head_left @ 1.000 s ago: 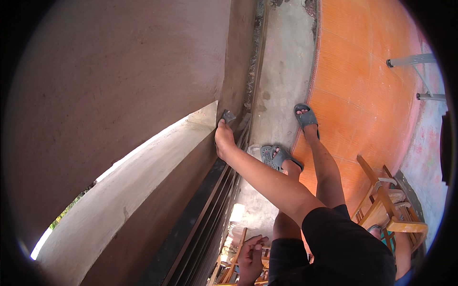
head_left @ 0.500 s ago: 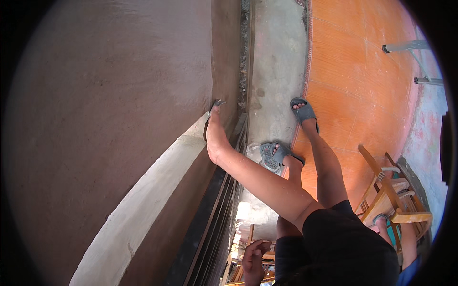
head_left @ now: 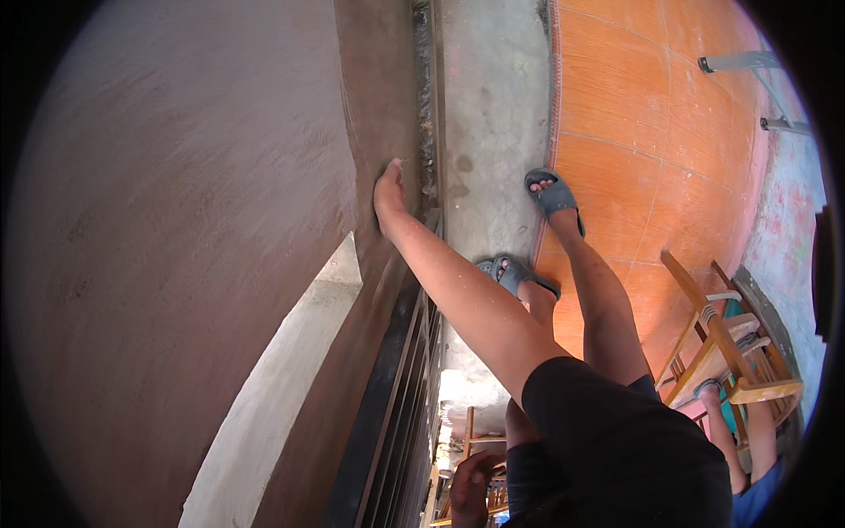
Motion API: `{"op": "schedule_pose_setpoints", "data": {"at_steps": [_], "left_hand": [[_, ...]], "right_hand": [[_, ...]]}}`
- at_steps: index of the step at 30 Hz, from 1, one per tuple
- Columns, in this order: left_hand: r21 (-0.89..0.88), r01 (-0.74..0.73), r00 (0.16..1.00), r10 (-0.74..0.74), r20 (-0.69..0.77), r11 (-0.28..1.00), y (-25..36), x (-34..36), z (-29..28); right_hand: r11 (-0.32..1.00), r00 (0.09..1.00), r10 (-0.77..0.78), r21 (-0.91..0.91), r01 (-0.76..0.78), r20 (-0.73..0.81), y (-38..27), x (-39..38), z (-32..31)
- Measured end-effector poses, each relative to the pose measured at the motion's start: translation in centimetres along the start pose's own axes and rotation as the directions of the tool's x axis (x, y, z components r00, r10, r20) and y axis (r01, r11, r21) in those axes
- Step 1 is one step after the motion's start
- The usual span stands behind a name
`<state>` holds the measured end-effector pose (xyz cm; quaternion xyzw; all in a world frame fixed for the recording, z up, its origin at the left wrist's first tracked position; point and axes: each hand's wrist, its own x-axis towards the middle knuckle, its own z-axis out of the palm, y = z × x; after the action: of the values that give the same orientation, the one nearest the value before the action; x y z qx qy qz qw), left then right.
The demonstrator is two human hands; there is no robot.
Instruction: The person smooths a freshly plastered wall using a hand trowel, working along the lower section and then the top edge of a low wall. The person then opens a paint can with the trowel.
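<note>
My right hand (head_left: 390, 195) reaches across to the grey-brown plastered wall (head_left: 176, 176) on my left, against its narrow side face above the pale ledge (head_left: 264, 387) of a recess. Its fingers close on a thin grey flat tool, now mostly hidden by them; only a small edge shows at the fingertips. Low at the bottom, my left hand (head_left: 472, 484) hangs with curled fingers beside my black shorts; what it holds, if anything, is too dark to make out. Below me are my feet in grey sandals (head_left: 554, 198).
Dark metal bars (head_left: 396, 396) run beside the recess. A concrete strip (head_left: 488, 106) borders orange floor tiles (head_left: 642, 106). Grey metal legs (head_left: 739, 62) stand at the upper right. A wooden chair (head_left: 717, 339) is at the lower right, by another person's bare legs (head_left: 761, 440).
My right hand has moved up along the wall, away from the recess corner, and the grey tool is far less visible. The bright gap beside the ledge has left view.
</note>
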<state>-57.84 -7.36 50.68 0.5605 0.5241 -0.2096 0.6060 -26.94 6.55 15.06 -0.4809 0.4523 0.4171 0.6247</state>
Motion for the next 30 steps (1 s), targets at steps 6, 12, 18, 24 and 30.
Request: {"op": "schedule_pose_setpoints", "data": {"at_steps": [6, 12, 18, 24, 30], "left_hand": [[-0.304, 0.180, 0.983, -0.182, 0.022, 0.936, -3.3, 0.6, -0.3], [-0.458, 0.196, 0.980, -0.193, 0.054, 0.867, -4.3, 0.1, -1.0], [-0.398, 0.210, 0.978, -0.186, 0.097, 0.893, -3.4, -0.3, -0.2], [-0.297, 0.230, 0.972, -0.206, 0.112, 0.927, -3.0, -0.8, 0.7], [-0.376, 0.258, 0.966, -0.229, 0.120, 0.890, -2.2, -1.8, 0.8]], "right_hand": [[0.944, 0.939, -0.328, -0.009, 0.330, 0.107, 1.5, -1.0, -0.1], [0.978, 1.000, -0.017, 0.207, 0.021, -0.022, -0.2, 6.5, -0.2], [0.940, 0.944, -0.209, -0.319, 0.122, -0.257, 6.0, 13.9, -0.5], [0.800, 0.827, -0.556, -0.324, 0.505, -0.081, 8.8, 0.2, -3.4], [0.892, 0.889, -0.316, -0.217, 0.398, 0.331, 6.4, -18.5, -6.1]]}}
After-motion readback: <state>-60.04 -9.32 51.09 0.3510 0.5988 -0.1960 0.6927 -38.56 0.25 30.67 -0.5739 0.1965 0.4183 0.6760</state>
